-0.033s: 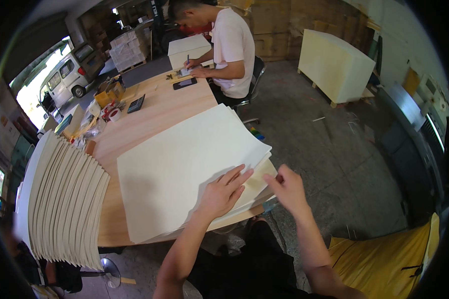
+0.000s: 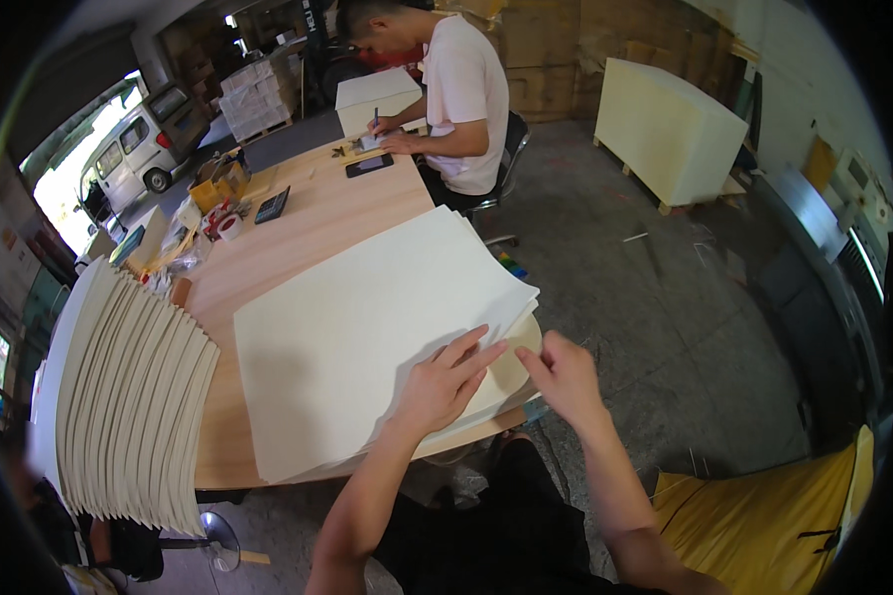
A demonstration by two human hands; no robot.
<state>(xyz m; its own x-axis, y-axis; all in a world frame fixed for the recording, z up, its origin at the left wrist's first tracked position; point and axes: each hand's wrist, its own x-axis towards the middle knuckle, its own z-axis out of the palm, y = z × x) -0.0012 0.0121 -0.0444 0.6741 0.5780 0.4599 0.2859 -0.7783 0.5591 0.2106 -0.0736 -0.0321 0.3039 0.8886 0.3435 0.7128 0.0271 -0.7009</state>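
Note:
A stack of large white paper sheets [image 2: 357, 317] lies on the near part of the wooden table. My left hand [image 2: 445, 385] rests on the top sheet near its right side, fingers stretched out and apart. Beside it, at the stack's right corner, my right hand [image 2: 564, 377] is closed, thumb and curled fingers at the edge of a cream-tinted sheet [image 2: 511, 372]. That sheet's corner bends up in a curve by the thumb. The exact grip is partly hidden by the fingers.
A thick fanned pile of sheets [image 2: 129, 397] stands at the table's left edge. Farther along the table [image 2: 347, 213] are a calculator [image 2: 272, 205], tape roll [image 2: 229, 228] and dark phone [image 2: 369, 166]. A seated person [image 2: 466, 99] writes at the far end. Yellow cloth [image 2: 764, 516] lies lower right.
My right hand has shifted slightly left, and the cream-tinted sheet's corner is now bent into a rounded curve. My left hand stays in place.

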